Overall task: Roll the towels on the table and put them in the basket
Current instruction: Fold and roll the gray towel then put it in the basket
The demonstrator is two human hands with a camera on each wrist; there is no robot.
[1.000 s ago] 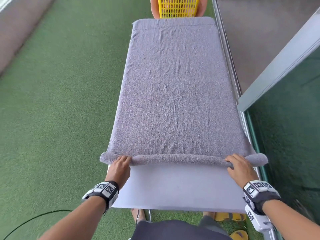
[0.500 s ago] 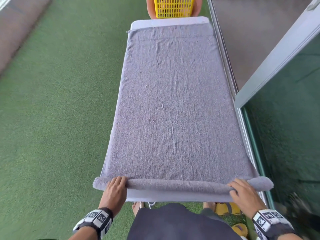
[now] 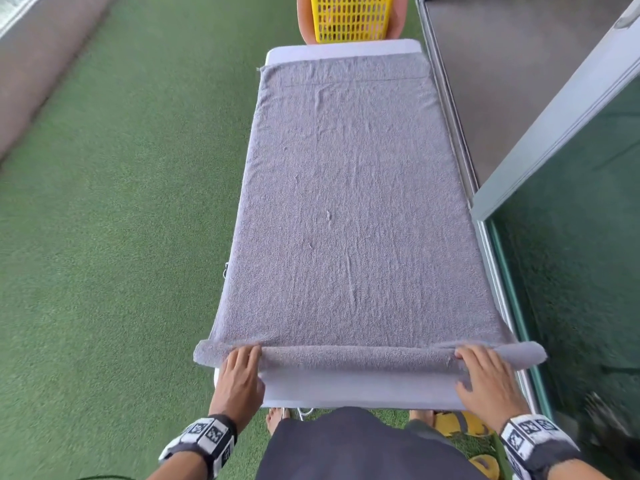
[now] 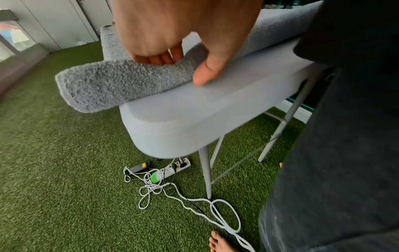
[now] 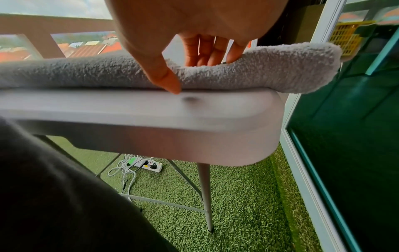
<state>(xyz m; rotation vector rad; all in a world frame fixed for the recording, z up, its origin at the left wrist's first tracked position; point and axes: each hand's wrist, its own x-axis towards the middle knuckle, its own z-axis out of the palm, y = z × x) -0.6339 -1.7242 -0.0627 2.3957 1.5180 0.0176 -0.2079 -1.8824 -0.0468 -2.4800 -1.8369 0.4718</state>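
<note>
No legible text or labels

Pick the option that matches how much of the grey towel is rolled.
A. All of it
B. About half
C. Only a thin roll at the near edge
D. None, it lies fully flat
C: the towel lies flat except for a thin roll under both hands, left hand and right hand.
</note>
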